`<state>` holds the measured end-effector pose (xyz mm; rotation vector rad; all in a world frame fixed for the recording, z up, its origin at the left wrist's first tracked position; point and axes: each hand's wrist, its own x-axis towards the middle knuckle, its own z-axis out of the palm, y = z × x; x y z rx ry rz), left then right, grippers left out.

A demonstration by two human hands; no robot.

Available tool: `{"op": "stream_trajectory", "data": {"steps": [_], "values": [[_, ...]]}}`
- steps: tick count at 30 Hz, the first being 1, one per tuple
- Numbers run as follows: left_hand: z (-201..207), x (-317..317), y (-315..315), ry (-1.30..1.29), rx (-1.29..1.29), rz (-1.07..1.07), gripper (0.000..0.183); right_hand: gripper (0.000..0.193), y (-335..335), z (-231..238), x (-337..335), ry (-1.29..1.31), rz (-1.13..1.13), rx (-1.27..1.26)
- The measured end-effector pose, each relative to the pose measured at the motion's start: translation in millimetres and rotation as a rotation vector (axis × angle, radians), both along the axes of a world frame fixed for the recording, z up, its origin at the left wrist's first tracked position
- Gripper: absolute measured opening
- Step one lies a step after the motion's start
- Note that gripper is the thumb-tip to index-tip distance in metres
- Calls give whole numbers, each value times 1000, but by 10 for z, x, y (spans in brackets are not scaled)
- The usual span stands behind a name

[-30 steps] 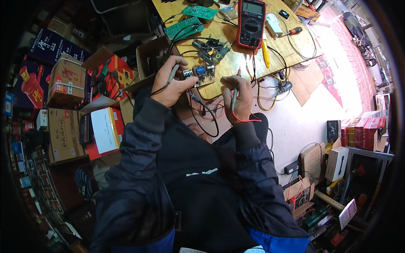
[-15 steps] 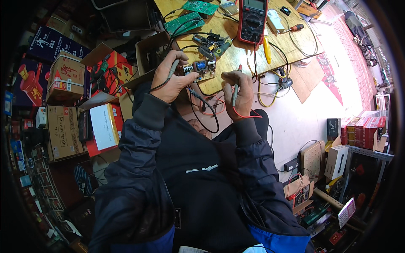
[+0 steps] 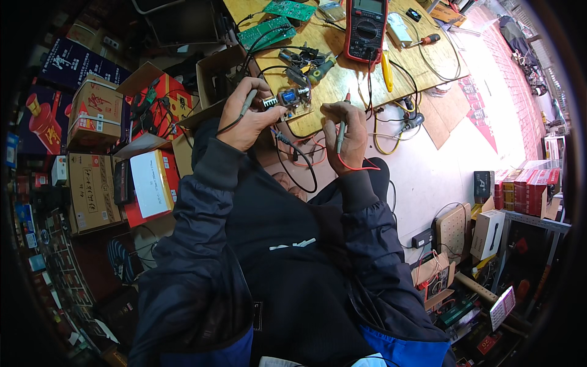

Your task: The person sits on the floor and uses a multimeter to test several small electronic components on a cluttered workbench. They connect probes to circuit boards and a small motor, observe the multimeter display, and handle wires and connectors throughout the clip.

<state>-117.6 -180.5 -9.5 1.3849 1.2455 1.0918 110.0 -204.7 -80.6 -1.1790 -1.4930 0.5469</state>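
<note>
My left hand (image 3: 246, 116) grips a small circuit board (image 3: 295, 100) with a blue component and metal heat sinks, at the table's near edge. A grey multimeter probe (image 3: 248, 101) with a black lead lies across that same hand. To the right, my right hand (image 3: 346, 134) is closed around a second grey probe (image 3: 341, 136), whose red lead hangs down by the wrist. This hand stands apart from the board. Beyond it lies a red and black multimeter (image 3: 365, 32) with its leads plugged in at the near end.
Green circuit boards (image 3: 266, 34), pliers and cables crowd the wooden table (image 3: 333, 82). A yellow-handled tool (image 3: 387, 71) and a screwdriver (image 3: 430, 39) lie right of the meter. Open cardboard boxes (image 3: 215, 72) stand at the left; a soldering-type cable bundle (image 3: 411, 121) hangs off the edge.
The circuit board has tilted slightly in my left hand, which has shifted a little. My right hand and its probe have hardly moved.
</note>
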Motion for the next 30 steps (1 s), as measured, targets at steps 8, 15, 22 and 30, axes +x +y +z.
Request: {"op": "stream_trajectory", "data": {"steps": [8, 15, 22, 30], "values": [[24, 20, -48, -10, -2, 21, 38, 33, 9, -9, 4, -37, -7, 31], [-78, -34, -66, -29, -12, 63, 37, 33, 4, 15, -2, -51, -12, 49], [-118, -27, -112, -145, -77, 82, 36, 33, -1, 35, -35, 57, -29, 4], [-272, -57, -142, -205, -95, 74, 37, 33, -1, 40, -32, 58, -28, 3]]}}
